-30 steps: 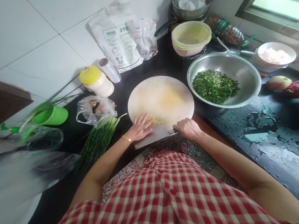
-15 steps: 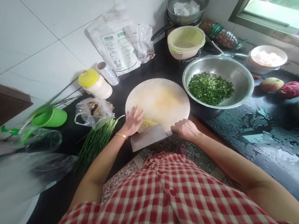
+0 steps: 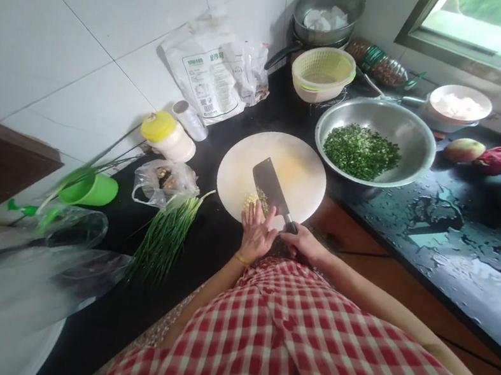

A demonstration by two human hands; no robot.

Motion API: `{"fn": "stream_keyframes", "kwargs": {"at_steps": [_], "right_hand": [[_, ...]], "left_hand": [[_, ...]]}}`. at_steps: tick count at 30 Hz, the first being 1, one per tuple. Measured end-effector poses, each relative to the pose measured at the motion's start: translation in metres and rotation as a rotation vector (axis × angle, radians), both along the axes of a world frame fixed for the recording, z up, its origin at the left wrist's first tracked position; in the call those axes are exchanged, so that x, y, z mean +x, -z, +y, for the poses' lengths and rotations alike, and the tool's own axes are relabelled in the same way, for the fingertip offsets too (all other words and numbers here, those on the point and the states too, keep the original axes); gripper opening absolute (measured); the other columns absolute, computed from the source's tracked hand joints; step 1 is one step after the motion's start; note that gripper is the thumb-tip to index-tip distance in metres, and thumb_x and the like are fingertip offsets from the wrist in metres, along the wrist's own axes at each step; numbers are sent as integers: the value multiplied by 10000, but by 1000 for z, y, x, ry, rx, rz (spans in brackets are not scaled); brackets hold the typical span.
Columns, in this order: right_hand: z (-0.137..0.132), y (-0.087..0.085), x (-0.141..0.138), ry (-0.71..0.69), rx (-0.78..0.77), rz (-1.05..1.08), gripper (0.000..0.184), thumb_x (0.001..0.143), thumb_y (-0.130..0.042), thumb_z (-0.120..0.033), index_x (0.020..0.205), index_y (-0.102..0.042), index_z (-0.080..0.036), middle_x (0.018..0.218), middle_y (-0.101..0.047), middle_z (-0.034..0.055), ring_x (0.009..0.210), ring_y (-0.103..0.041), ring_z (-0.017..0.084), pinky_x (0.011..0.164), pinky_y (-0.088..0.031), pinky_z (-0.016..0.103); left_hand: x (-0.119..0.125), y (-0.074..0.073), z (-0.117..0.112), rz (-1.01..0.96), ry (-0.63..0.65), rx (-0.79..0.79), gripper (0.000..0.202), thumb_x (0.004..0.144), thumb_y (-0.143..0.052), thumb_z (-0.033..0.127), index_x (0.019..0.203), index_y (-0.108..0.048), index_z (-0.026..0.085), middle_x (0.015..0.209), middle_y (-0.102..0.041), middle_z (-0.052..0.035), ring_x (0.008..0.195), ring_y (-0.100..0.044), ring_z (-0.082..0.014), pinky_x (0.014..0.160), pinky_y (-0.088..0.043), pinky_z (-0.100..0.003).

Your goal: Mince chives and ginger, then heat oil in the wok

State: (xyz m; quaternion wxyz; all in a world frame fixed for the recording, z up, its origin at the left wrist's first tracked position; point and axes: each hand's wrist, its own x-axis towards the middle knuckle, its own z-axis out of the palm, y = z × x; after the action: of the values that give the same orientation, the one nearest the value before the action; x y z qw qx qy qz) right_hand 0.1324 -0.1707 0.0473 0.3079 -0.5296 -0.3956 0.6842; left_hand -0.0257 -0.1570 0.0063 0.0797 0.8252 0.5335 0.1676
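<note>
Your right hand (image 3: 301, 243) is clenched around the handle of the cleaver (image 3: 270, 191), at the 6 o'clock edge of the round cutting board (image 3: 304, 171). The blade runs from your grip toward 11 o'clock, lying over the middle of the board, its dark flat side facing up. Your left hand (image 3: 256, 235) is released, with nothing in it: the palm is down and the fingers (image 3: 255, 214) are stretched out together, just at 9 o'clock of your right hand. Its fingertips reach the small heap of chopped yellow bits (image 3: 251, 200), which sits on the board against the blade's left side, near the 7 o'clock rim.

From the board, a steel bowl (image 3: 416, 142) stands at 2 o'clock, just beside the rim, with chopped greens (image 3: 361, 150) in it. A bunch of long green stalks (image 3: 167, 234) lies on the dark counter (image 3: 462, 251) at 8 o'clock. A crumpled plastic bag (image 3: 165, 182) sits at 9 o'clock and a yellow-capped bottle (image 3: 167, 137) lies at 10 o'clock. A pale basket (image 3: 323, 71) stands at 12 o'clock.
</note>
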Motion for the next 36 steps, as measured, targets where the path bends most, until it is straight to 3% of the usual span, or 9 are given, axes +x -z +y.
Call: {"fn": "stream_keyframes", "kwargs": {"at_steps": [5, 9, 16, 22, 26, 31, 36], "right_hand": [[-14, 1, -3, 65, -98, 177, 240, 645, -606, -264, 737, -391, -212, 415, -394, -116, 297, -328, 57, 312, -307, 195], [-23, 4, 2, 27, -153, 268, 249, 643, -628, -249, 756, -410, -207, 438, -404, -112, 309, -320, 50, 309, -302, 188], [-46, 9, 15, 3, -192, 226, 241, 642, -626, -247, 774, -429, -203, 437, -413, -107, 309, -324, 49, 313, -285, 182], [-70, 21, 42, 284, -123, 75, 284, 652, -651, -299, 774, -409, -217, 442, -394, -115, 315, -341, 54, 314, -294, 187], [-65, 38, 52, 407, -126, 78, 317, 641, -665, -326, 757, -389, -222, 443, -372, -122, 317, -315, 44, 317, -303, 185], [-45, 54, 32, 318, -162, 101, 339, 644, -672, -357, 774, -390, -222, 441, -375, -120, 320, -321, 48, 308, -306, 186], [-35, 56, -7, 194, -166, 50, 340, 645, -670, -342, 751, -370, -221, 425, -390, -116, 311, -344, 54, 288, -315, 185]], "left_hand": [[-7, 6, 8, 22, 44, -11, 616, 858, -333, 542, 1409, -265, 275, 1511, -82, -114, 1371, -49, -362, 1041, -148, -608], [-16, 6, 18, 61, 54, 2, 616, 854, -328, 555, 1409, -258, 297, 1514, -81, -99, 1373, -38, -355, 1049, -129, -603], [-37, 14, 50, 42, -18, -7, 615, 872, -273, 541, 1407, -282, 238, 1504, -119, -118, 1378, -55, -331, 1058, -89, -599], [-57, 23, 58, -147, -119, -60, 581, 914, -163, 449, 1400, -299, 160, 1487, -187, -130, 1383, -116, -246, 1096, -147, -488], [-62, 33, 58, -253, -223, -72, 575, 921, -151, 414, 1386, -319, 121, 1463, -246, -157, 1372, -174, -229, 1100, -189, -441], [-58, 43, 63, -263, -240, -61, 603, 919, -145, 426, 1361, -343, 67, 1442, -275, -194, 1365, -197, -242, 1101, -194, -439], [-36, 45, 66, -243, -215, -36, 599, 918, -180, 431, 1366, -314, 56, 1427, -303, -203, 1360, -214, -238, 1097, -213, -440]]}}
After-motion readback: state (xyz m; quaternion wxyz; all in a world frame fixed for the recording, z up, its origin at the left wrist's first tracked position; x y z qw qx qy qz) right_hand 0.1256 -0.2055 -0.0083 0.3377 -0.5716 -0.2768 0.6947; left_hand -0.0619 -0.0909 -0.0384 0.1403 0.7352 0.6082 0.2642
